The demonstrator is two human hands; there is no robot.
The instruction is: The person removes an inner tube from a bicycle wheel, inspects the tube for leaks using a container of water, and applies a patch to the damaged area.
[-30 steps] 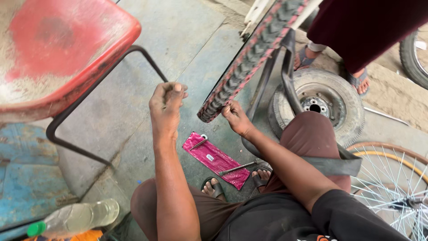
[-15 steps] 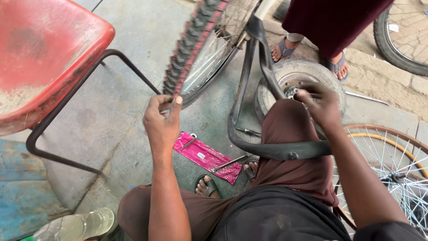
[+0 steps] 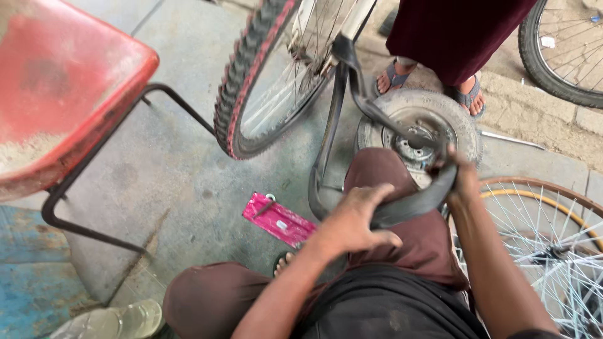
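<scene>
Both hands grip a black inner tube (image 3: 402, 210): left hand (image 3: 355, 220) closed around it, right hand (image 3: 461, 176) pinching it just beyond.

Three spoked bicycle wheels (image 3: 276, 75) (image 3: 559, 50) (image 3: 546, 251) around one small car wheel (image 3: 418, 125). One red chair (image 3: 56, 94), one pink packet (image 3: 279, 220), one plastic bottle (image 3: 113, 320) left of it.

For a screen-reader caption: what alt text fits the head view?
Seated person's left hand and right hand grip a black inner tube looped over their knee, beside a bicycle wheel, a red chair and a pink packet on concrete.
</scene>
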